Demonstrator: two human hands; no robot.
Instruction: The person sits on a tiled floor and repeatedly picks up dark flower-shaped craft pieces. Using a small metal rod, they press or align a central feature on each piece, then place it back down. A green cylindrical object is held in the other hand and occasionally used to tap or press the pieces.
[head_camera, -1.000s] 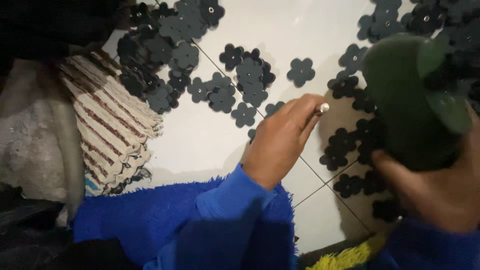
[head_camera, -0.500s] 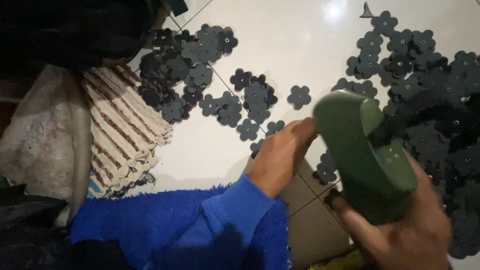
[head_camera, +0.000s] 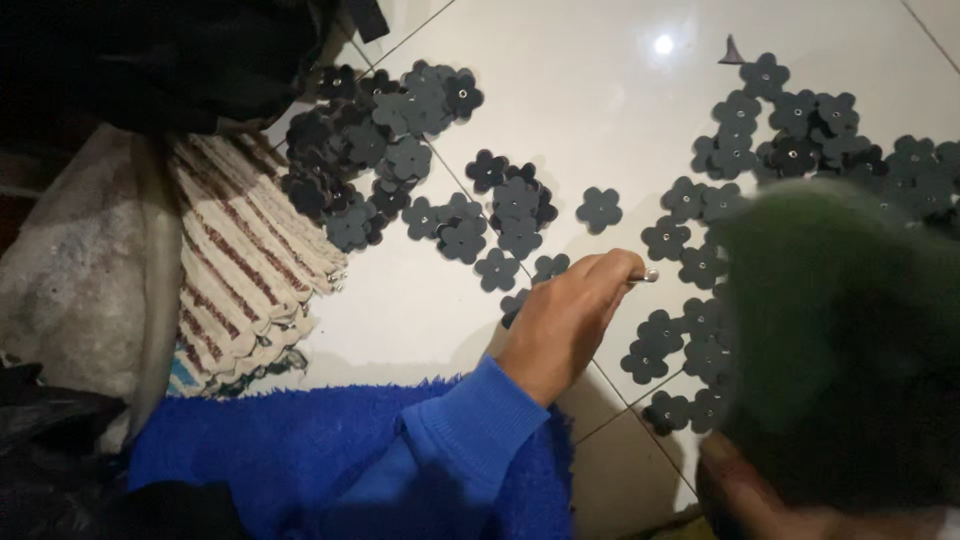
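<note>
Left hand (head_camera: 565, 320) grip pinching small silver stud (head_camera: 650, 275); right hand (head_camera: 770, 495) apparently clutching blurred green tool (head_camera: 840, 330).

This looks like a home used for piecework: a glossy white tiled floor (head_camera: 590, 110) strewn with dark flower-shaped cutouts (head_camera: 515, 205), a fluffy blue rug (head_camera: 300, 450), and a striped woven mat (head_camera: 250, 260) beside bundled cloth.
</note>
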